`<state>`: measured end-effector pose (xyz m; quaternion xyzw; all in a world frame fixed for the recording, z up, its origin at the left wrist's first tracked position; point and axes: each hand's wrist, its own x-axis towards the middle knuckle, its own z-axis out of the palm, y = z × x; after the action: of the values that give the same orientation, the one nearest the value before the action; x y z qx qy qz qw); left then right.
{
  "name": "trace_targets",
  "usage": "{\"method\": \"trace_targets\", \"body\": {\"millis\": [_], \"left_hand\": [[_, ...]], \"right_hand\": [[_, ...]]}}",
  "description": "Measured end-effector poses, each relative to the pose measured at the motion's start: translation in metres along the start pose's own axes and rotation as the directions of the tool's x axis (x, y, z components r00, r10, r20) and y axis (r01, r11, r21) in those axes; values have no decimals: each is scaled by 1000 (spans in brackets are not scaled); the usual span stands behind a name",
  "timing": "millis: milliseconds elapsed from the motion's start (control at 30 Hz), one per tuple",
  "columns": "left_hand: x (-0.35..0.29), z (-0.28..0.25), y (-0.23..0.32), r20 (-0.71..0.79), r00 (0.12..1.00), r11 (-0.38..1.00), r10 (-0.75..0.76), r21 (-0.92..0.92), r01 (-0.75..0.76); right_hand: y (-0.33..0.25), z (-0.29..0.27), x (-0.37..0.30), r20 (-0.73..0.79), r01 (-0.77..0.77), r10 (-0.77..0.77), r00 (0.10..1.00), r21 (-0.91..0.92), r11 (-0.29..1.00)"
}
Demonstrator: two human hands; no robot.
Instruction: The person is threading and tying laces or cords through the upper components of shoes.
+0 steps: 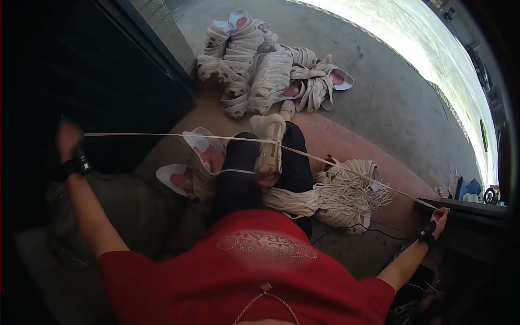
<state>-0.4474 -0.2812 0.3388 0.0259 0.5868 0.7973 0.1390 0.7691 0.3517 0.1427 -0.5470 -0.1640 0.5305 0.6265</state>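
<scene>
Both my arms are stretched wide, with a long cream shoelace (pixel 216 136) pulled taut between them. At the far left, my left hand (pixel 69 140) is closed on one end, its fingers blurred. My right hand (pixel 440 216) pinches the other end at the right. Midway, the lace crosses a beige shoe (pixel 269 150), which rests upright between my thighs, toe part hidden from clear view. A hank of cream laces (pixel 292 201) lies over my right thigh, below the shoe.
Beyond my feet a large heap of cream laced shoe uppers (pixel 271 70) sits on the floor. More uppers with white and pink linings (pixel 203 149) lie beside my left leg. By my right leg is a bundle with many loose lace ends (pixel 355 195). A dark panel (pixel 108 70) stands at left.
</scene>
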Motion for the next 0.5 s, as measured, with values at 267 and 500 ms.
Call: {"method": "trace_targets", "body": {"millis": [267,500], "left_hand": [[-134,183,-356,258,593,619,-763,557,554],[-265,258,-485,742,363,660,-563,668,-343]], "right_hand": [[367,210,-253,708,454,473,524,-703,548],[455,283,-371,959,934,284,18,-117,336]]}}
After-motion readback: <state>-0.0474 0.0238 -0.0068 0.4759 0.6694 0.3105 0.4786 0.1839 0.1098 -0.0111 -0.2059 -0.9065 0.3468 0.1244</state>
